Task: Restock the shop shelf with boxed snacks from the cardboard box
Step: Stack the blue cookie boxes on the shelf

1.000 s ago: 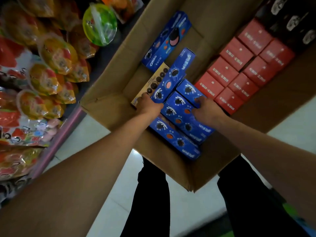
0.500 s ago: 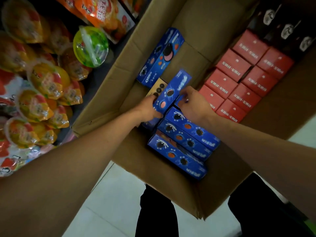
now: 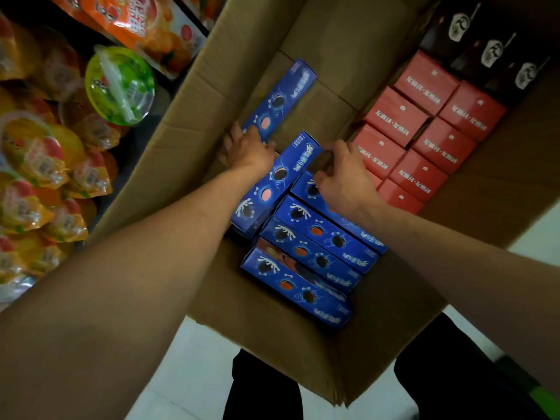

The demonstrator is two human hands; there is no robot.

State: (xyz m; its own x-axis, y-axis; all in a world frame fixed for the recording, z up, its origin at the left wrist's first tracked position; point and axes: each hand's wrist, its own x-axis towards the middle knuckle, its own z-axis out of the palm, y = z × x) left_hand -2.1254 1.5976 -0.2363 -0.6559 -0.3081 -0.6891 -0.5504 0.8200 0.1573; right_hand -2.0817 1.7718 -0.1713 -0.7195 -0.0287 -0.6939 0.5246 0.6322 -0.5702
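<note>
Inside the open brown cardboard box (image 3: 248, 65), the left hand (image 3: 247, 150) grasps one long blue snack box (image 3: 280, 98) while the right hand (image 3: 344, 177) curls over another (image 3: 333, 207), so picking is underway; next, lift them toward the shelf.

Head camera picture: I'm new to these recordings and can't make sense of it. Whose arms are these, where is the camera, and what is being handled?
No machine here: a person wears a camera on the head, looking down along both bare arms. They reach into an open cardboard box on the floor, holding blue biscuit boxes, red boxes and dark boxes. The left hand rests at the end of one blue box propped against the wall. The right hand curls its fingers at another tilted blue box; what it grips is unclear. Left are shelves of jelly cups.
</note>
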